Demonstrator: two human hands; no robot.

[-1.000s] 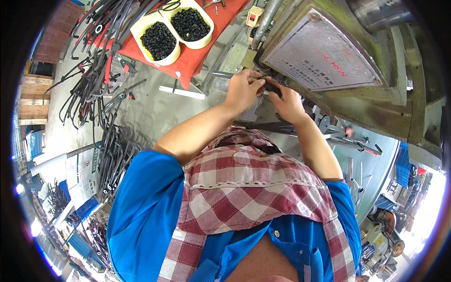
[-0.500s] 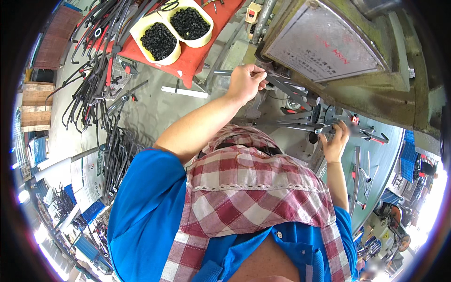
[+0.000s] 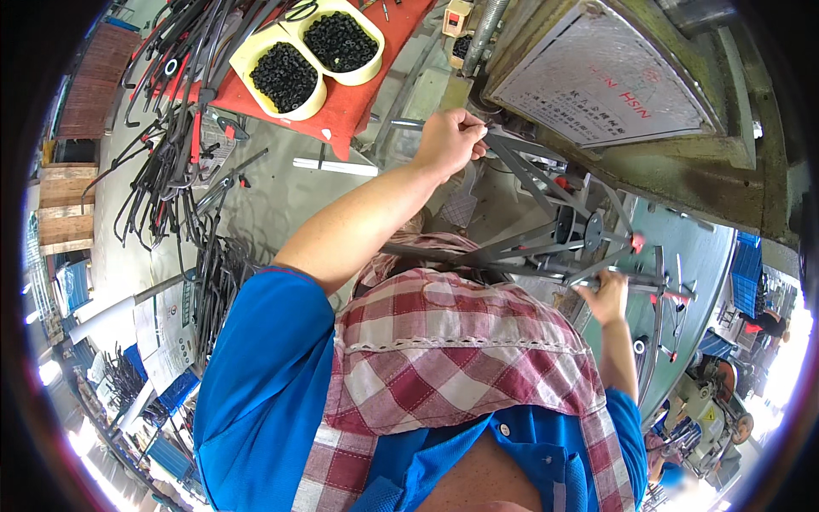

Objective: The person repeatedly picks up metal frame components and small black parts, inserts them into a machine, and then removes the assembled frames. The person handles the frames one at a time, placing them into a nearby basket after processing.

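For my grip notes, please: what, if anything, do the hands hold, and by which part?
A dark metal frame: the left hand appears to pinch one bar's upper end, the right hand to grip the frame's lower bar.

the frame (image 3: pixel 592 230) is dark grey, the apron (image 3: pixel 478 350) checked maroon and white.

This is a factory-type workshop, judging by the big worn machine (image 3: pixel 734 189) with a metal plate (image 3: pixel 610 81), heaped dark rods (image 3: pixel 180 166), yellow tubs (image 3: pixel 313 105) of small black parts (image 3: pixel 284 79) on a red-covered counter (image 3: pixel 345 124), wooden slats (image 3: pixel 66 205) at left and more machinery (image 3: pixel 706 420) at lower right.
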